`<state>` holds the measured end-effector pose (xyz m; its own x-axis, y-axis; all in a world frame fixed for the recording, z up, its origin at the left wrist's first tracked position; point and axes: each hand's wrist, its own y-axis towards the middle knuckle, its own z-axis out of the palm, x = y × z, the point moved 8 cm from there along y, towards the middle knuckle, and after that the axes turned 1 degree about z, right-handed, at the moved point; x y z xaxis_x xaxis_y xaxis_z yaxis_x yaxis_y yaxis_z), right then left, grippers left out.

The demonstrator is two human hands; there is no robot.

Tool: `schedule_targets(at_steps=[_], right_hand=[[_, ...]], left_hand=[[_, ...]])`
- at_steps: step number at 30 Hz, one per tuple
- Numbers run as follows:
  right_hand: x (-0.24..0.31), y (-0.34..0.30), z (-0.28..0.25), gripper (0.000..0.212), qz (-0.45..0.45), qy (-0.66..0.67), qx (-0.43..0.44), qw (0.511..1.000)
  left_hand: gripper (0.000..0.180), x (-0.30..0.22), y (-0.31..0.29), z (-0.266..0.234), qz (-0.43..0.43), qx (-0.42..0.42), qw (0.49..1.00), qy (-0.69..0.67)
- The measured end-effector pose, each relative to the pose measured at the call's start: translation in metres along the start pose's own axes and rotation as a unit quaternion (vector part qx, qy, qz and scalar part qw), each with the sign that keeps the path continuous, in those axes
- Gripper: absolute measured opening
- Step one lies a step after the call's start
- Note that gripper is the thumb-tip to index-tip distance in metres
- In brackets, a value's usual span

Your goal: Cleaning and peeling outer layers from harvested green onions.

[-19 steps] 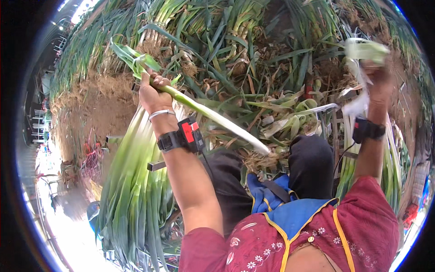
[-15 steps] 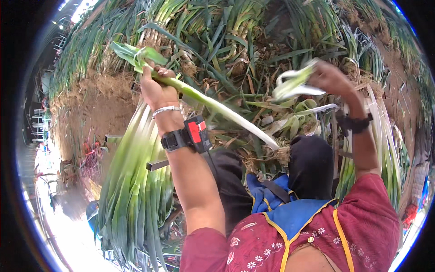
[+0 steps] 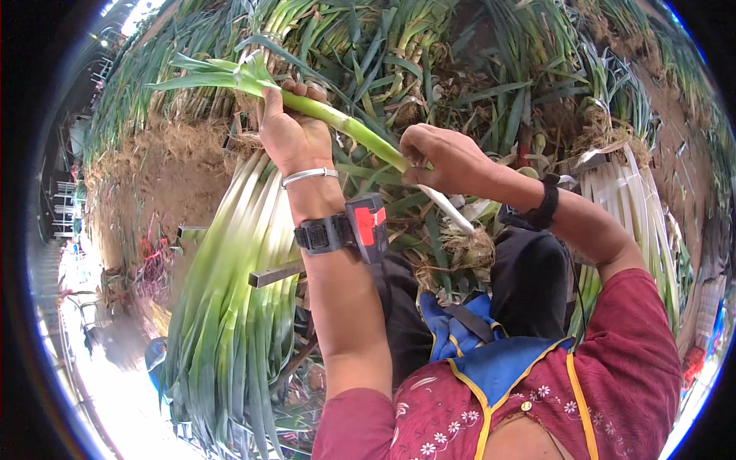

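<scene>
Here, left hand gripping leek, right hand pinching stalk

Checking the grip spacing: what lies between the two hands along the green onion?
In the head view, only a bare stretch of the green onion, its pale green stalk, runs between the left hand and the right hand.

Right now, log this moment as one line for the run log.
left hand: grips green onion stalk near leafy end | right hand: pinches stalk at pale lower part | root end: over lap | trimmed onion pile: at left
</scene>
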<state>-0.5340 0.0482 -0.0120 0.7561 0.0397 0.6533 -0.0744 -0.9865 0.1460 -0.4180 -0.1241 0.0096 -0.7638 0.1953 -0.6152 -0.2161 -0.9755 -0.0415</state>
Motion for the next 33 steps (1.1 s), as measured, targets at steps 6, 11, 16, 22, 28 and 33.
schedule_targets(at_steps=[6, 11, 16, 22, 28, 33], right_hand=[[-0.009, 0.001, -0.002, 0.025, -0.003, -0.006, -0.105, 0.994], [-0.016, 0.003, -0.003, 0.015, -0.008, -0.034, -0.154, 0.987], [-0.008, -0.002, -0.016, 0.011, -0.035, -0.107, -0.203, 0.973], [0.008, -0.013, -0.036, 0.014, -0.093, -0.138, -0.235, 0.958], [0.002, -0.02, -0.04, 0.013, -0.099, -0.179, -0.223, 0.953], [0.011, -0.028, -0.032, 0.014, -0.156, -0.233, -0.207, 0.937]], left_hand=[[0.013, 0.0, -0.005, 0.006, -0.005, 0.023, 0.999, -0.029], [0.02, -0.002, -0.007, 0.005, -0.014, 0.022, 0.998, -0.054], [0.025, -0.007, -0.009, 0.006, -0.002, 0.012, 0.998, -0.058], [0.023, -0.008, -0.004, -0.003, 0.004, -0.011, 0.999, -0.051], [0.025, -0.005, -0.011, -0.003, 0.065, -0.06, 0.996, 0.014], [0.035, -0.009, -0.016, 0.004, 0.125, -0.072, 0.986, 0.088]])
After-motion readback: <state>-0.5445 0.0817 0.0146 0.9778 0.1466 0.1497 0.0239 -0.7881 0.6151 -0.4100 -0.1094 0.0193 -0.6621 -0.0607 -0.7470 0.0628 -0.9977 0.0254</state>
